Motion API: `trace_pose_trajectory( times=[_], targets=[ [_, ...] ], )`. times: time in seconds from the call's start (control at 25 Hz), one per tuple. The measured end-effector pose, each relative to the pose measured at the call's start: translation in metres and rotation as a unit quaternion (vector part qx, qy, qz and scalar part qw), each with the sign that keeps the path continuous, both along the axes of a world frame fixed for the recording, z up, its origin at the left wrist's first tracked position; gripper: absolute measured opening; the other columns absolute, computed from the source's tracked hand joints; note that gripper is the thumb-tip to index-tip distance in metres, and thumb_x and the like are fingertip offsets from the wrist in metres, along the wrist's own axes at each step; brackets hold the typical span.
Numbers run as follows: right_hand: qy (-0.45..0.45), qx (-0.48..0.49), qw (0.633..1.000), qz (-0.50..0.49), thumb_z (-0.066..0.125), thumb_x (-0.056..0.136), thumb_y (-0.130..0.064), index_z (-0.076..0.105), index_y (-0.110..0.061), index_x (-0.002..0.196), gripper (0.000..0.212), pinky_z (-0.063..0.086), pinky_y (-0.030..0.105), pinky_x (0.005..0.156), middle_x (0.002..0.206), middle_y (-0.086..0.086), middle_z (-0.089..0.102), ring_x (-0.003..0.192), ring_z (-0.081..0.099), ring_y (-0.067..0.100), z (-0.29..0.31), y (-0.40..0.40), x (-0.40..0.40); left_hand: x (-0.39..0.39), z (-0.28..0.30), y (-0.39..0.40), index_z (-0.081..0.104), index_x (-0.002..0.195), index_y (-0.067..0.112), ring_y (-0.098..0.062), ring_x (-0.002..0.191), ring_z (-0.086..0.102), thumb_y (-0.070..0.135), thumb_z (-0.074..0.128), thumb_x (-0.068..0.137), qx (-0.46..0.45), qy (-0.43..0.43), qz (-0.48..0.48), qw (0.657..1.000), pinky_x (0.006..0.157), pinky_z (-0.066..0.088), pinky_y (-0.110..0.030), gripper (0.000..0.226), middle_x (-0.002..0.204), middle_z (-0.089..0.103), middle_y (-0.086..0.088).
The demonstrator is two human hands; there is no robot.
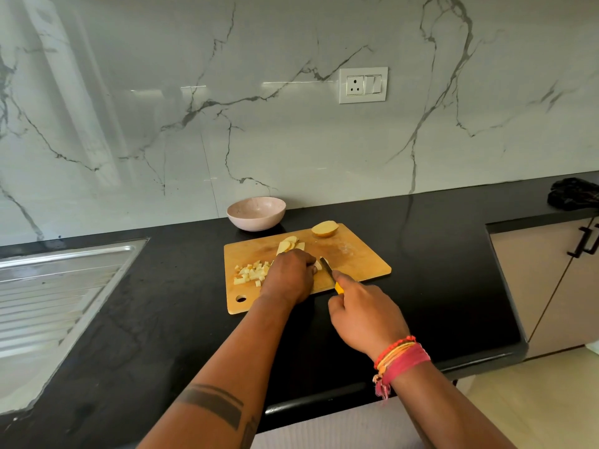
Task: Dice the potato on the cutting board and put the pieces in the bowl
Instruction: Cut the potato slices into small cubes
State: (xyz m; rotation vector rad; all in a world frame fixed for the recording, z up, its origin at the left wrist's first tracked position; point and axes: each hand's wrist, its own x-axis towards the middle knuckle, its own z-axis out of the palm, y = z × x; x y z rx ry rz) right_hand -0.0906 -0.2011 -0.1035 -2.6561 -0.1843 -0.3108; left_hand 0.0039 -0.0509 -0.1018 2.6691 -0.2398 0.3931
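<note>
Nearest the camera, the right hand [363, 315] is curled around the yellow handle of a knife [330, 273], whose blade runs up and left onto the cutting board [356, 254] at frame centre. Just left of the blade, the left hand [288, 275] lies knuckles-up with fingers bent over the potato strips [319, 264] being cut; only a pale bit shows at its fingertips, so their long axis cannot be told. The blade meets them from the right, close beside the left fingertips, and the next cut depends on that narrow gap.

Left of that hand sits a heap of diced pieces [251, 273], touching or nearly touching it. Beyond the hand lie fanned potato slices [290, 243], then an uncut potato half [325, 229] near the board's far edge. Farther still, off the board's far left corner on the black worktop [162, 303], stands the pink bowl [256, 212], apparently empty; nothing blocks the way to it. A steel sink drainer [55, 293] fills the left.
</note>
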Motion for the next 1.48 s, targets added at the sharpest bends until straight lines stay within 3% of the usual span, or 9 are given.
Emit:
trace_pose_trajectory(
  times=[0.2,0.36,0.52,0.68,0.92,1.04,1.16,1.28,1.48],
  targets=[
    [0.003,-0.012,1.0,0.009,0.043,0.103,-0.036,0.037,-0.033,0.157,0.055,0.057,0.035,0.061,0.08,-0.005,0.063,0.068,0.061,0.013,0.003,0.01,0.02,0.0,0.001,0.001,0.073,0.123,0.02,-0.02,0.111,0.064,0.023,0.059,0.101,0.018,-0.005,0.004,1.0,0.097,0.052,-0.032,0.026,0.123,0.07,-0.001],
    [0.02,-0.027,0.999,0.019,0.042,0.103,-0.035,0.044,-0.029,0.149,0.046,0.048,0.034,0.063,0.097,0.001,0.068,0.076,0.059,0.02,0.005,0.015,0.031,0.002,0.001,0.0,0.075,0.12,0.023,-0.02,0.102,0.065,0.021,0.055,0.102,0.032,0.004,0.0,0.999,0.083,0.05,-0.027,0.027,0.116,0.072,-0.001],
    [0.039,-0.018,0.999,0.029,0.044,0.103,-0.035,0.055,-0.027,0.134,0.034,0.051,0.034,0.065,0.089,-0.001,0.064,0.077,0.062,0.02,0.01,0.022,0.043,0.003,0.0,-0.001,0.077,0.109,0.023,-0.018,0.091,0.065,0.022,0.052,0.104,0.03,0.0,0.001,1.0,0.076,0.047,-0.024,0.026,0.106,0.073,0.0],
    [0.041,-0.025,0.998,0.036,0.043,0.102,-0.035,0.056,-0.028,0.13,0.031,0.055,0.037,0.067,0.084,-0.002,0.064,0.074,0.063,0.019,0.008,0.015,0.035,0.002,0.0,-0.003,0.077,0.11,0.023,-0.017,0.093,0.065,0.021,0.054,0.102,0.032,0.002,0.015,0.999,0.077,0.048,-0.024,0.025,0.108,0.073,0.001],
    [0.005,-0.03,0.999,0.015,0.042,0.102,-0.034,0.037,-0.035,0.157,0.055,0.053,0.034,0.058,0.074,-0.006,0.061,0.066,0.062,0.014,-0.003,-0.002,-0.002,-0.001,0.002,-0.002,0.074,0.123,0.021,-0.017,0.113,0.064,0.027,0.061,0.1,-0.002,0.0,0.03,1.0,0.098,0.049,-0.029,0.026,0.125,0.071,0.002],
    [-0.006,-0.006,1.0,0.008,0.043,0.103,-0.033,0.036,-0.035,0.158,0.056,0.049,0.032,0.051,0.071,-0.006,0.061,0.061,0.06,0.012,-0.001,0.0,0.003,-0.001,0.002,0.002,0.071,0.127,0.021,-0.017,0.116,0.062,0.028,0.067,0.097,-0.05,0.023,0.04,0.998,0.099,0.047,-0.028,0.031,0.127,0.07,0.001],
    [-0.001,-0.005,1.0,0.014,0.043,0.103,-0.035,0.037,-0.034,0.157,0.054,0.051,0.032,0.054,0.076,-0.005,0.062,0.065,0.06,0.012,0.003,0.009,0.016,0.001,0.003,0.005,0.07,0.128,0.02,-0.017,0.114,0.063,0.026,0.067,0.097,-0.059,0.035,0.048,0.997,0.096,0.046,-0.026,0.032,0.126,0.07,0.0],
    [0.008,-0.019,0.999,0.029,0.043,0.102,-0.036,0.047,-0.031,0.147,0.045,0.054,0.035,0.061,0.085,-0.003,0.063,0.072,0.062,0.016,0.006,0.015,0.026,0.002,0.003,0.004,0.074,0.121,0.021,-0.017,0.108,0.064,0.023,0.063,0.098,-0.044,0.034,0.042,0.998,0.086,0.043,-0.021,0.025,0.12,0.072,0.0],
    [0.035,-0.02,0.998,0.045,0.044,0.102,-0.033,0.059,-0.025,0.123,0.027,0.045,0.033,0.063,0.082,-0.004,0.057,0.075,0.057,0.019,0.013,0.025,0.042,0.004,0.002,0.003,0.077,0.114,0.023,-0.016,0.1,0.065,0.019,0.06,0.099,-0.037,0.031,0.038,0.998,0.08,0.042,-0.02,0.023,0.113,0.074,0.0]
  ],
)
